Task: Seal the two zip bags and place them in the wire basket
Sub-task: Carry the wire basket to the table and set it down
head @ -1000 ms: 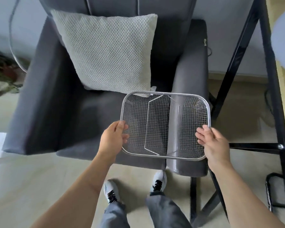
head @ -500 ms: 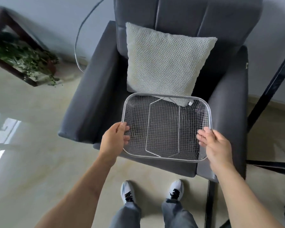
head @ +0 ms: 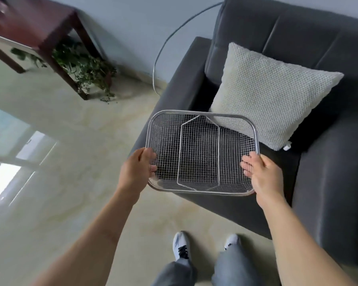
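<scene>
Here I see the wire basket (head: 202, 152) spanning crosswise between my hands, left hand (head: 135, 172) and right hand (head: 261, 174) each curled over a short end's rim, equally near, while no zip bags show anywhere.

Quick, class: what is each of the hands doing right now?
Left hand: closed on the wire basket.
Right hand: closed on the basket's other side.

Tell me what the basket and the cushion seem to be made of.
Basket: apparently bare metal wire, silvery and shiny, with a fine open mesh you can see through.
Cushion: probably woven or knitted fabric, off-white and matte, with a bumpy grid texture.
</scene>
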